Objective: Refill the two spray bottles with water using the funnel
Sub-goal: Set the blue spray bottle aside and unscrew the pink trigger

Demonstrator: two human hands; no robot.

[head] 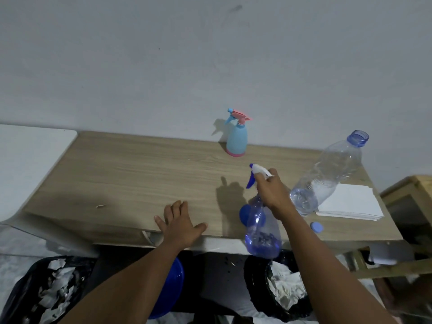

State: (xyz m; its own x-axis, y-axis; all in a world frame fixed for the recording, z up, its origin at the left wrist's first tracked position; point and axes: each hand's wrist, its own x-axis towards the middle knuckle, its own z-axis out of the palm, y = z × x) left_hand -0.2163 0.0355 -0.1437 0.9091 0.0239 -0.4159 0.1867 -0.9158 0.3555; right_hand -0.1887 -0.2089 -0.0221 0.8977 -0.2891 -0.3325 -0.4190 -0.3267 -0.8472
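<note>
White-and-blue plastic sits under the curled fingers (265, 181) of the right hand (272, 191): they grip the trigger head of the clear blue spray bottle (261, 232), whose base hangs past the table's (140, 171) front edge. The left hand (181, 222) lies flat on the wood, fingers spread, holding nothing. A blue round shape (243, 215) just behind is probably the funnel. I'd stand the bottle fully on the wood, steady its body with the free hand, then twist the head off. The pastel spray bottle (236, 139) stands by the wall, the uncapped water bottle (327, 174) to the right.
</note>
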